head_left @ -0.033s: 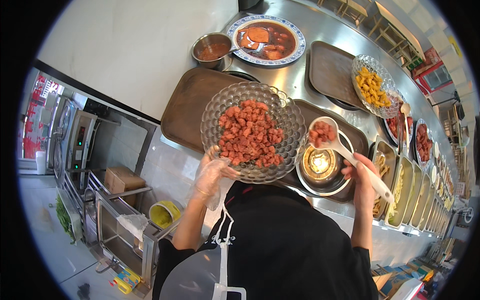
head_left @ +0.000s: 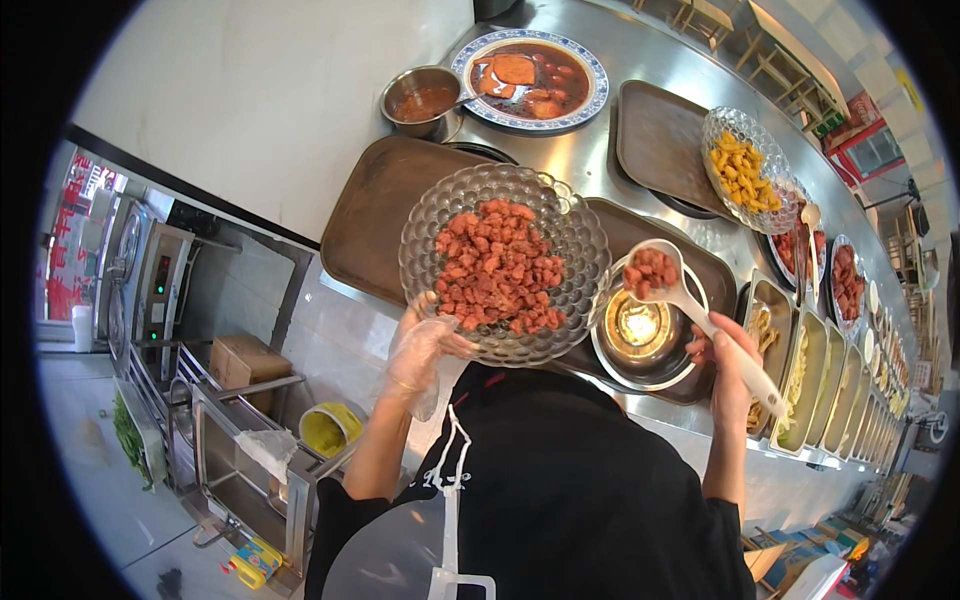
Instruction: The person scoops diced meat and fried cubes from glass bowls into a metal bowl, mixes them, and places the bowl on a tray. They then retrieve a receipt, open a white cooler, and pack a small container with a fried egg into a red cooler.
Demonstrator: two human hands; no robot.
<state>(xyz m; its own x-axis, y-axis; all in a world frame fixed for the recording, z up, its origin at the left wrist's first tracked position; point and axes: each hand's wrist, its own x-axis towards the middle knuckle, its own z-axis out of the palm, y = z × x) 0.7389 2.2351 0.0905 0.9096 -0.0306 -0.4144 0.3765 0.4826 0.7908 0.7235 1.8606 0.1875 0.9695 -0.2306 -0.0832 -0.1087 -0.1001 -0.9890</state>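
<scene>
My left hand (head_left: 425, 350), in a clear plastic glove, grips the near left rim of a bubble-patterned clear glass plate (head_left: 575, 235). Reddish diced meat (head_left: 495, 265) is heaped on that plate. In my bare right hand (head_left: 728, 350) is the handle of a white serving spoon (head_left: 690, 300). Its bowl carries a scoop of similar diced meat (head_left: 651, 272) and hangs just right of the plate, over the far part of a round metal bowl (head_left: 650, 370). I see shiny metal and a bright reflection inside that bowl, which sits on a brown tray (head_left: 710, 265).
Another brown tray (head_left: 350, 225) lies under the plate's left side. Farther back are a steel sauce pot (head_left: 422, 128), a blue-rimmed plate (head_left: 480, 45) and a glass plate of yellow pieces (head_left: 712, 150). Rows of metal food pans (head_left: 800, 390) line the right; a sink rack (head_left: 215, 440) stands lower left.
The white spoon with its meat has shifted slightly right and down. My right hand has moved a little with it; the left hand and plate look almost the same.
</scene>
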